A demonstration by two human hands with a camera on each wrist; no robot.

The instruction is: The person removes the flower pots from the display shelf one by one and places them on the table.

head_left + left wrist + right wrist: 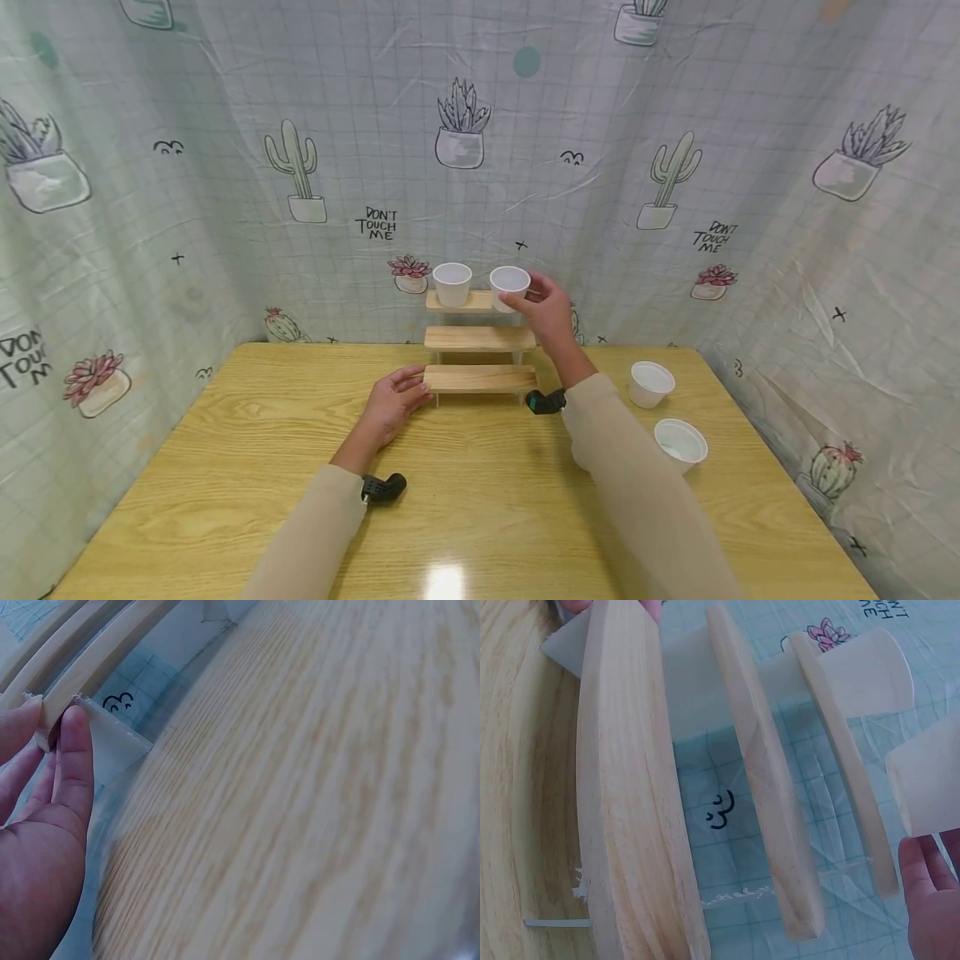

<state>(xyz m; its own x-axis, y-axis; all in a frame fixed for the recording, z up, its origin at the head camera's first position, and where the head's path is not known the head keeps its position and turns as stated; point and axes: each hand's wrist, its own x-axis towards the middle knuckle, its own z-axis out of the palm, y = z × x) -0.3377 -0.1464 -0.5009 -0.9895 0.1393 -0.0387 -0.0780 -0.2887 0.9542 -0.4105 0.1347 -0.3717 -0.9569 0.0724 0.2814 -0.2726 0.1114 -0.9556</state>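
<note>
In the head view, a three-tier stand of pale wooden boards on translucent supports [480, 379] stands at the centre of the frame, at the far edge of a yellowish wood-grain tabletop [487, 467]. The left hand [392, 407] pinches the left end of its lowest board. The right hand [550, 315] grips a round white tapered cup [510, 283] at the top board's right end; a matching white cup [452, 286] stands upright on that board's left. Two more white cups [651, 385] [680, 446] sit at the right of the frame, before a grey-green plant-printed curtain [480, 208].

In the left wrist view, thumb and fingers clasp the board's end at upper left.

In the right wrist view, the gripped cup, at the right edge, appears just apart from the top board.
</note>
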